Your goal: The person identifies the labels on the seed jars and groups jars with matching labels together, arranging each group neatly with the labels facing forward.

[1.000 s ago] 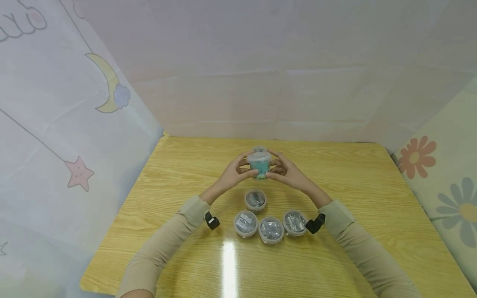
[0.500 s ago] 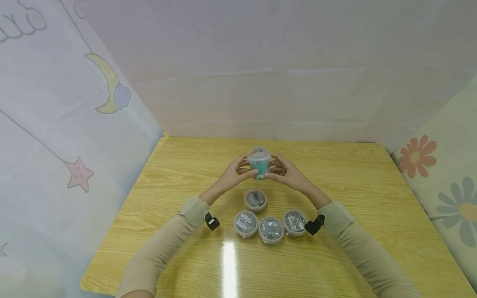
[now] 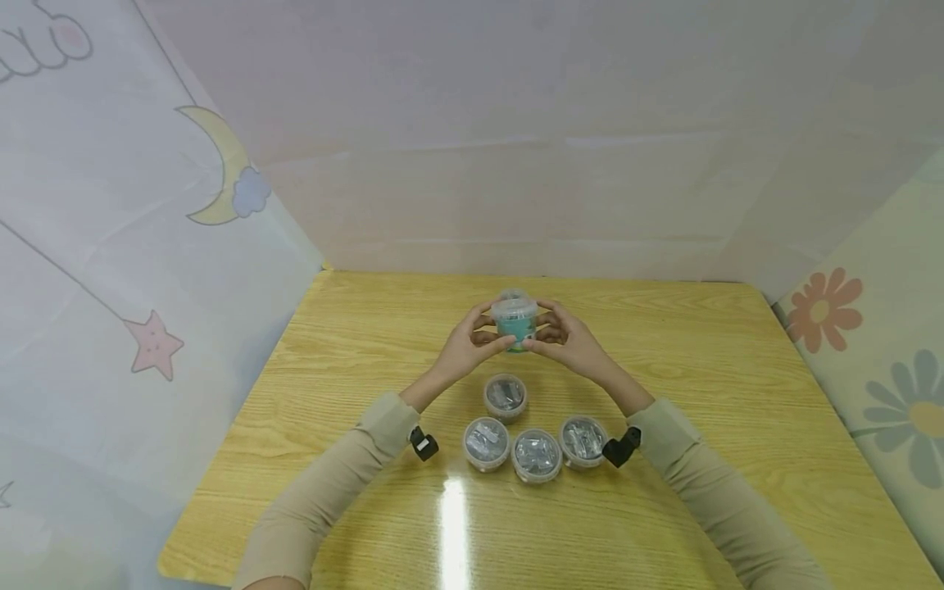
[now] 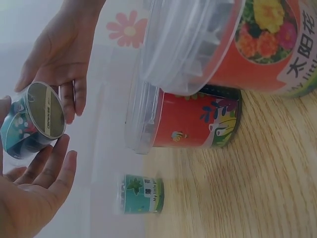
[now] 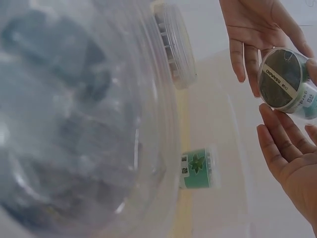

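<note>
Head view: a cup [image 3: 515, 322] is being held up above the tabletop [image 3: 369, 344], lid upward; any tilt is remaining hard to judge.
Left grip [image 3: 463, 344]: is grasping the cup from its left side, thumb pressing on the near face, fingers curving behind.
Right grip [image 3: 577, 344]: is grasping the same cup from the right in like manner; neither side is releasing.
Base [image 4: 42, 118]: is showing in both wrist views as a dark disc crossed by a pale lettered strip.
Change: against half a second ago, the cup is turning slightly, presenting another part of its teal label; the left forearm [image 3: 324, 500] is shifting a little inward.
Meaning: in this inspector's judgement, the cup is being rotated in place under two-handed control, not being carried off or set down.
Rear cup [image 5: 197, 168]: is standing upright on the tabletop beyond the held one, largely hidden from above.
Middle cup [image 3: 506, 396]: is standing between the held cup and the nearer row.
Front cups [image 3: 537, 454]: three are standing close together nearest the person, lids on, not visibly moving; whether they are touching, one cannot tell.
</note>
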`<state>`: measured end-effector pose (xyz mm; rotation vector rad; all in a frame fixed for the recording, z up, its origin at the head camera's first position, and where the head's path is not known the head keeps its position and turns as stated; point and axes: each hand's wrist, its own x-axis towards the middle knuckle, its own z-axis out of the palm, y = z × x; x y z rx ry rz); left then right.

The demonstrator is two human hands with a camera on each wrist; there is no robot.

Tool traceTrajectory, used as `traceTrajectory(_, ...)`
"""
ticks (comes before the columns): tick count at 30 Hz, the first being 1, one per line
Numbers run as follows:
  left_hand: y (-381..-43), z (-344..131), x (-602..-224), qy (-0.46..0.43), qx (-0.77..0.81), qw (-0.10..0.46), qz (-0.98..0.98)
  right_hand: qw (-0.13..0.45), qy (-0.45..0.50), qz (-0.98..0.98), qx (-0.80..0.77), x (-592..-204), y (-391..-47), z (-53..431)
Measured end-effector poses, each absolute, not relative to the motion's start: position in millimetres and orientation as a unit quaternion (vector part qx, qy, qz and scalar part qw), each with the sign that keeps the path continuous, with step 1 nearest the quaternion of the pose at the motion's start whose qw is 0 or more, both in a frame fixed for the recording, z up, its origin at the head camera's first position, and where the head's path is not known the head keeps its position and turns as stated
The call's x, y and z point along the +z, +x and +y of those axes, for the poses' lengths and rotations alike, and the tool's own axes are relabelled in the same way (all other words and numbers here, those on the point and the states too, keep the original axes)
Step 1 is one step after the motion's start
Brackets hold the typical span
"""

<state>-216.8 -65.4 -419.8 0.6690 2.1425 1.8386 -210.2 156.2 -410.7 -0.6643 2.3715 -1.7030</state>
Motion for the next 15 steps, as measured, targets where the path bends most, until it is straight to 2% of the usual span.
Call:
traceTrajectory(10,-219,-65,-424,0.225,0.636,0.114,0.729,0.059,-0.235,0.788,-0.566,-415,-211,154)
traceTrajectory(15,-223,-67,-427,0.232,0.640,0.118,0.723,0.056,-0.243,0.780,-0.574,-432,-220,159)
